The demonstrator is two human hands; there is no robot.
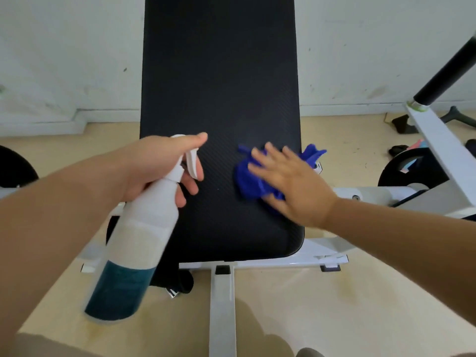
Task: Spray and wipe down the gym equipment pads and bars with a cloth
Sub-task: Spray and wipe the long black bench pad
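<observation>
A long black bench pad (pixel 219 86) runs away from me on a white metal frame (pixel 222 300). My left hand (pixel 157 168) grips the neck of a white spray bottle (pixel 134 243) with dark teal liquid at its base, nozzle pointing over the pad's near left part. My right hand (pixel 288 184) lies flat, fingers spread, pressing a crumpled blue cloth (pixel 251 180) onto the pad's right side. Part of the cloth sticks out past the pad's right edge. The right hand is blurred.
A black-gripped bar (pixel 445 65) on a white arm rises at the right. Dark weight plates (pixel 407 171) and small items lie on the beige floor at right. A black round object (pixel 13 166) sits at the left edge. A white wall stands behind.
</observation>
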